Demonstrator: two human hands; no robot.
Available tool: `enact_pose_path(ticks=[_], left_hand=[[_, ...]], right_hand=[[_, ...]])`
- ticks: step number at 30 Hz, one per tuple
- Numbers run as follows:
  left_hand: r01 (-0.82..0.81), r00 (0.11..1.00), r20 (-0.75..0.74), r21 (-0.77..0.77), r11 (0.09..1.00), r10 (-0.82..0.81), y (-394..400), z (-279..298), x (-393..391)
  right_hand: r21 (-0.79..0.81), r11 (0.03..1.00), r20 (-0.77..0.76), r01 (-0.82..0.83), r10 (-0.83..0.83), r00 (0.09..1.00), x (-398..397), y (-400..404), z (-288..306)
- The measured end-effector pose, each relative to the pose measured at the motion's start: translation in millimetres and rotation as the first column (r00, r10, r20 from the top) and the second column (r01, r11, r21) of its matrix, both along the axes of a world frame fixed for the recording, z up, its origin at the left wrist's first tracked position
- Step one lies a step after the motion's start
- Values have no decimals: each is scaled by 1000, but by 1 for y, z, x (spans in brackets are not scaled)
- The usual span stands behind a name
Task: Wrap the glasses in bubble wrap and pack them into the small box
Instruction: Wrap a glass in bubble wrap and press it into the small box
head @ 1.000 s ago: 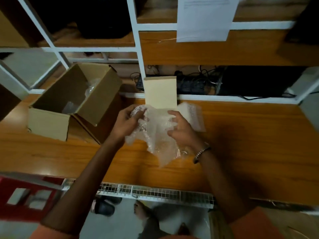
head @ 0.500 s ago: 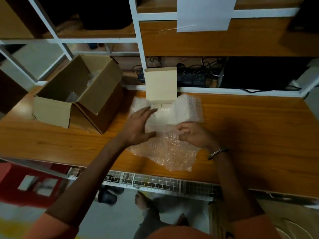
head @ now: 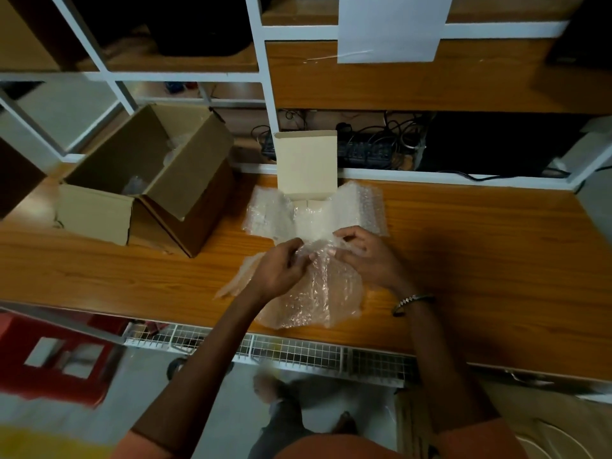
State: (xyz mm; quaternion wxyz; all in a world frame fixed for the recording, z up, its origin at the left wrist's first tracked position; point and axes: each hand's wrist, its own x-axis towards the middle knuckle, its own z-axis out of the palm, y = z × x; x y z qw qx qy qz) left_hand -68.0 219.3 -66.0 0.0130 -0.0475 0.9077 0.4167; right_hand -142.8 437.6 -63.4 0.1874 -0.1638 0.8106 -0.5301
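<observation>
The bubble wrap (head: 311, 289) now lies flat on the table (head: 463, 260), not lifted; left hand (head: 278, 273) and right hand (head: 367, 256) pinch its top edge, near the small box (head: 306, 164), starting to roll

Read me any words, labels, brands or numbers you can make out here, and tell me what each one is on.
No text here can be read.
White sheet of paper hanging on the shelf: no print can be made out.
Small box with its lid standing up: plain, no label visible.
Big cardboard box on the left: plain flaps, no print visible.
Bubble wrap in both hands: clear, no markings.
Red thing below the table: pale patches, too blurred to read.
</observation>
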Motion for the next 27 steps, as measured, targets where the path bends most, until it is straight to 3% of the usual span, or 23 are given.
enact_pose_path(ticks=[3,5,9,11,14,18,22,27], left_hand=[[-198,980,19,236,951,199,-8,-6,10],[-346,936,84,385,856,341,-8,-6,20],[-521,840,182,531,668,510,-7,-18,38],[-538,827,210,564,626,521,-9,-23,44],[-523,840,238,595,610,488,-11,-24,50],[-494,858,236,620,610,455,-12,-19,54],[-506,851,259,638,580,457,-14,-17,55],[-469,871,234,660,588,432,-15,-14,57]], right_hand=[[22,993,5,118,-118,993,-6,2,3],[53,985,-7,163,-163,987,-9,1,-1],[127,940,-88,318,-308,947,-13,-11,-19],[258,905,-159,338,-305,939,-15,-14,-31],[517,809,-260,280,-164,952,-12,-15,-46],[634,708,-345,312,-103,933,-5,-22,-53],[652,658,-413,377,-110,904,0,-23,-53],[331,836,-449,438,-269,852,-6,-22,-26]])
